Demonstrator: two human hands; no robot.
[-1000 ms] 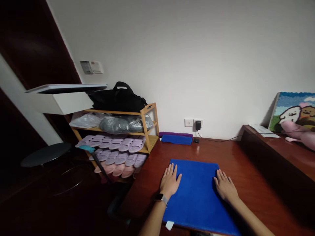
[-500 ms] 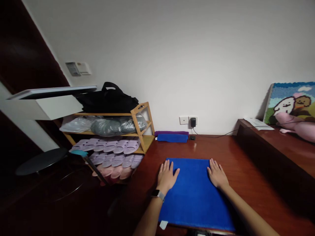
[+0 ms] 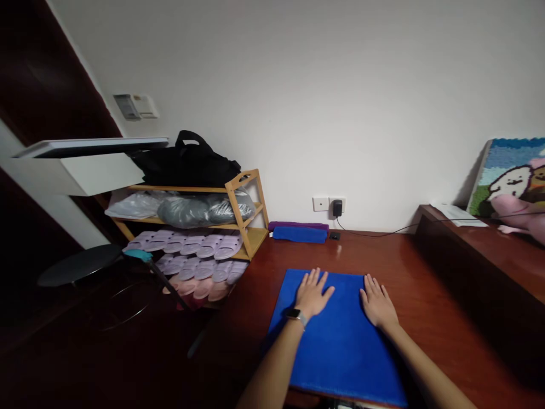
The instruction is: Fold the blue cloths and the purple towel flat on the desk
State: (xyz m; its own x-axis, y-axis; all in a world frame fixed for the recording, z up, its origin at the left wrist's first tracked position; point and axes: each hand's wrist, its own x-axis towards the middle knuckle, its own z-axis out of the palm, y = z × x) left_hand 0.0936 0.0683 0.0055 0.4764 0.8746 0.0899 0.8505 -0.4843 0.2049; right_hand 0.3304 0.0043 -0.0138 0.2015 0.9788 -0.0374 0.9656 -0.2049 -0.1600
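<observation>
A blue cloth (image 3: pixel 336 346) lies spread flat on the reddish-brown table (image 3: pixel 430 307), reaching to its front edge. On the cloth's upper left part rests my left hand (image 3: pixel 313 294), palm down with fingers spread; a watch (image 3: pixel 296 314) is on that wrist. My right hand (image 3: pixel 378 304) lies flat over the cloth's upper right edge, fingers stretched out. Neither hand grips anything. The cloth's lower left corner is hidden behind my left forearm.
Folded blue (image 3: pixel 299 234) and purple cloths (image 3: pixel 298 225) lie against the wall. A shoe rack (image 3: pixel 251 244) with lilac and pink slippers stands at left, near a dark stool (image 3: pixel 80 265). A black adapter (image 3: pixel 337 208) trails a cord. A raised ledge (image 3: pixel 477 250) bounds the right side.
My left hand has moved right, from the cloth's left edge inward onto the cloth. My right hand stays at the right edge. The camera view has shifted slightly.
</observation>
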